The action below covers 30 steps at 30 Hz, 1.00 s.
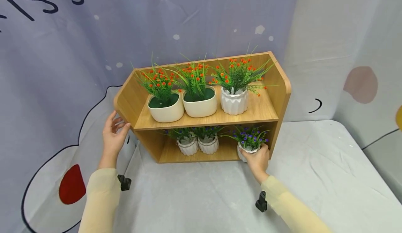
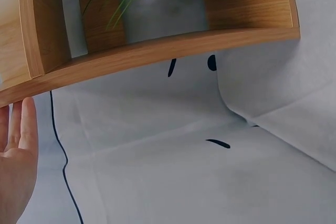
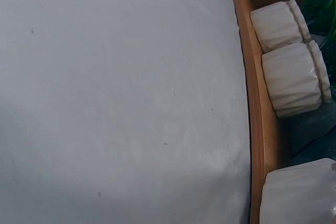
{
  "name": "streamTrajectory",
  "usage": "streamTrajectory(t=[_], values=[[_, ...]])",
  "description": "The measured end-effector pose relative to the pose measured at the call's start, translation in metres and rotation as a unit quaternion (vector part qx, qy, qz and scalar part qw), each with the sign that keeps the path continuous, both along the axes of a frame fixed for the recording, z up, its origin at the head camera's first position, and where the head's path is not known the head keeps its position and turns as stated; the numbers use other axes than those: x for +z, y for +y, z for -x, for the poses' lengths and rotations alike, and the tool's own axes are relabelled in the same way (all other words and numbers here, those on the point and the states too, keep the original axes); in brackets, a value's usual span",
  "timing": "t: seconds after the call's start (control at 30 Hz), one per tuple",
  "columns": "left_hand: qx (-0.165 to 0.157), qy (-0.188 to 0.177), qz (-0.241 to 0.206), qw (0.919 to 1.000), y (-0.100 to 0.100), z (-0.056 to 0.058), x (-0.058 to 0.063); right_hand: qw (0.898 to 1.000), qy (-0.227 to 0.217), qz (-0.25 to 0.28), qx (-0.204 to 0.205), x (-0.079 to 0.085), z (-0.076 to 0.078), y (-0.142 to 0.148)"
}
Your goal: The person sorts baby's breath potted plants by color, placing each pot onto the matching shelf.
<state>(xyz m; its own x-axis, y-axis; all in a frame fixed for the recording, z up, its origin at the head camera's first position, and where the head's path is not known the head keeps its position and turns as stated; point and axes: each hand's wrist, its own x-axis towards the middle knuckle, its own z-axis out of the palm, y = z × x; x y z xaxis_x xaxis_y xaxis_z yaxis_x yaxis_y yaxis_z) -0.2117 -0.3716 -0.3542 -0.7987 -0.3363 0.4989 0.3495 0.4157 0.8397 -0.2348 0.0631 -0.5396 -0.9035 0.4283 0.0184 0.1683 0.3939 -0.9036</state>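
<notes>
My right hand (image 1: 259, 159) grips the white pot of a purple-flowered plant (image 1: 249, 138) at the right end of the wooden shelf's (image 1: 204, 122) lower level. In the right wrist view, that white pot (image 3: 296, 195) shows at the lower right corner, with the hand almost wholly out of frame. My left hand (image 1: 114, 137) is at the shelf's left side panel. Its fingertips touch the panel's edge in the left wrist view, where the fingers (image 2: 27, 124) look fairly straight. Two more purple-flowered plants in white pots (image 1: 187, 146) (image 1: 208, 145) stand farther left on the lower level.
On the upper level stand two orange-flowered plants in oval cream pots (image 1: 166, 111) (image 1: 201, 105) and one in a ridged white pot (image 1: 234, 102). A white cloth (image 1: 194, 194) covers the table. Printed curtains (image 1: 204, 20) hang behind the shelf.
</notes>
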Motion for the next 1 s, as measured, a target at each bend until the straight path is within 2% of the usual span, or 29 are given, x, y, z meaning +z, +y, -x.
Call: streamTrajectory(t=[0.23,0.37,0.47,0.67,0.83,1.0], values=[[-0.009,0.003,0.002,1.0000,0.008,-0.009,0.011,1.000,0.014,-0.012,0.016,-0.003,0.010,0.001],[-0.003,-0.002,0.001,1.0000,0.004,-0.005,0.005,0.999,0.014,-0.020,0.034,-0.003,0.015,0.001],[-0.003,0.009,0.000,1.0000,0.000,0.000,0.000,0.998,0.008,-0.024,0.050,-0.004,0.018,0.001],[-0.012,0.032,-0.016,0.9993,0.000,0.003,-0.001,0.996,0.013,-0.022,0.086,-0.006,0.026,0.001],[-0.009,0.021,-0.018,0.9996,0.002,0.002,0.000,0.994,0.019,-0.015,0.108,-0.005,0.031,-0.001],[-0.008,-0.002,-0.007,0.9999,0.012,-0.008,0.010,0.991,0.007,-0.015,0.131,-0.003,0.035,-0.001]])
